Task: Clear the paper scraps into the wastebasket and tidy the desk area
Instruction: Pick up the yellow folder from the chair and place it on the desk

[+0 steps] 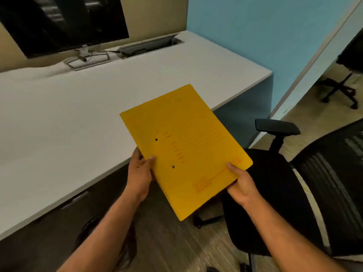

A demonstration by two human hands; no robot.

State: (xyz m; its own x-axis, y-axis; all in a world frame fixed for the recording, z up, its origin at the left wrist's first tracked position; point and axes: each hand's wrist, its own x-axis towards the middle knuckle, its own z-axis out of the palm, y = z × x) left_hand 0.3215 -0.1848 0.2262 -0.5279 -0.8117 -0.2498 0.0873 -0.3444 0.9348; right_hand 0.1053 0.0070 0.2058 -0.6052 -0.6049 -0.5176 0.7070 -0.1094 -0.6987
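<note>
Yellow folder (186, 152), flat and closed, held in the air over the front edge of the bench (68, 114), near its front right corner; far corner of folder above the benchtop, near corner out over the floor (167, 242). Two small dark punch holes near the left long edge; faint red printing across the cover, too blurred to read.

Left hand (140, 173) closed on the left long edge of the folder, thumb on top, fingers beneath. Right hand (240, 183) closed on the near right corner, thumb on top, remaining fingers hidden under the card. Folder touching nothing but the two hands.

Benchtop white and bare over most of its visible surface: no paper scraps in view anywhere on it. At the back edge, monitor (64, 24) on a metal stand (86, 59), with a cable tray (149, 45) open beside it toward the back right corner. Office chair (284, 183) just off the right end of the bench, armrest raised, seat partly behind the folder.

Wastebasket not in view; dark shape on the floor under the left forearm too indistinct to identify.

Progress, as a judgement: scrap clearing probably finished or nearly so, given the bare benchtop, though disposal itself not verifiable here. Tidying apparently in hand, with the folder as the item awaiting a place. Likely remaining: setting the folder down squarely on the bench or storing it, and possibly pushing the chair in.
</note>
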